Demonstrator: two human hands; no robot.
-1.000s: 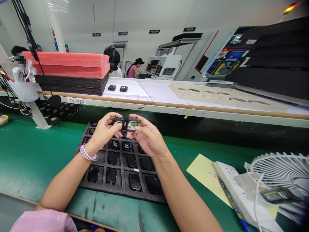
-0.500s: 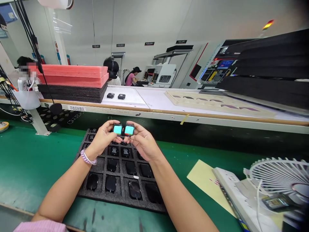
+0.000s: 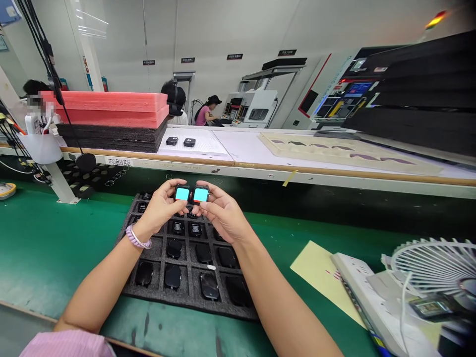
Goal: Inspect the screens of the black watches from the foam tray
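Note:
My left hand point(image 3: 159, 208) is closed on a small square device point(image 3: 182, 194) with a lit cyan screen, gripped by its edges. Beside it, my right hand point(image 3: 225, 214) pinches a second such device point(image 3: 201, 195), also lit cyan with a thin red band low on the screen. The two devices are side by side, screens facing me. Below my hands lies a dark foam tray point(image 3: 189, 303) with compartments that hold several black square devices point(image 3: 173, 276). A small white piece point(image 3: 211, 267) rests on a divider of the tray.
Behind is a shelf point(image 3: 238, 168) with red foam sheets point(image 3: 115, 109), two black devices and a pale tray point(image 3: 334, 152). At right are yellow paper point(image 3: 323, 277), a power strip point(image 3: 368, 297) and a white fan point(image 3: 435, 267). Co-workers sit beyond the shelf.
Both hands still hold the devices, close together. The view has shifted slightly, and my right thumb now lies at the lower edge of its device's screen.

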